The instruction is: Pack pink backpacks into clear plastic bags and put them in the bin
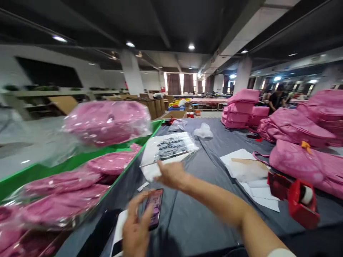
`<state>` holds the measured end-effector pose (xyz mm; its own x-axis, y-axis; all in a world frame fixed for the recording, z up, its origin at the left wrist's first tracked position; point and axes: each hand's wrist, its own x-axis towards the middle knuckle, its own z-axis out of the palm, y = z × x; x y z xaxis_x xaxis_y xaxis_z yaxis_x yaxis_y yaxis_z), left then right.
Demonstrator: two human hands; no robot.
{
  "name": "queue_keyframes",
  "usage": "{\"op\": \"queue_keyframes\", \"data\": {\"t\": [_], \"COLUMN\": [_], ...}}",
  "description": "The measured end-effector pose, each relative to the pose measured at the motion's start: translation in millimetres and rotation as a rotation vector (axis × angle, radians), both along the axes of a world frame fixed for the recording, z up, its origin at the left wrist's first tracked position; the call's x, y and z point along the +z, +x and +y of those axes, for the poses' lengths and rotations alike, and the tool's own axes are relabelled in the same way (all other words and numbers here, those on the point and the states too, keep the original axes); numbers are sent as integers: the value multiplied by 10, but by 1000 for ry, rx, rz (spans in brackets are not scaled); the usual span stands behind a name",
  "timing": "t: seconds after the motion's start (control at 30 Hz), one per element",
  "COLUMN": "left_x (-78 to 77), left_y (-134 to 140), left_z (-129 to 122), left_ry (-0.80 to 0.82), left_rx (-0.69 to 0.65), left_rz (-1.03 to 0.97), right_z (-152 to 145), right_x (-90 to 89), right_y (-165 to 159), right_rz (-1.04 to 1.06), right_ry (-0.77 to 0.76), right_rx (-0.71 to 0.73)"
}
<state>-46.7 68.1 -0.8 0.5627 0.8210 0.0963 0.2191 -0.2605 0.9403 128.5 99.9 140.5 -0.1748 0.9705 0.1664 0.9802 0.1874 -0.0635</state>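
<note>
My left hand (pixel 135 226) is at the lower middle of the head view, its thumb and fingers closed on the left side of a dark-edged smartphone (pixel 158 208) with a lit pinkish screen. My right hand (pixel 173 174) reaches across from the right, slightly blurred. Its forefinger and thumb are apart over the near edge of white paper sheets (pixel 151 151); whether it touches them is unclear. On the sheets lies a clear plastic packet (pixel 174 146) with dark markings. A small white strip (pixel 143 186) lies between the phone and the sheets.
To the left, a green-edged bin (pixel 34 167) holds pink bags in clear plastic, with a large wrapped pink bag (pixel 109 121) above. Pink backpacks (pixel 241 107) are piled on the right of the grey-covered table (pixel 203 200). A red tape dispenser (pixel 302 207) stands near right. A person (pixel 276 98) is behind.
</note>
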Motion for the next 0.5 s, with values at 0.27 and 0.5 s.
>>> {"op": "queue_keyframes", "data": {"t": [0.27,0.5], "left_x": [-883,-1106], "left_y": [1003,1860], "left_z": [59,1021], "left_ry": [203,472], "left_rx": [-255,-127], "left_rz": [130,549], "right_z": [-909,-1114], "right_x": [-1210,-1173], "right_y": [1390,1896], "right_rz": [-68,-32], "right_ry": [-490,-500], "right_rx": [-164,-240]}}
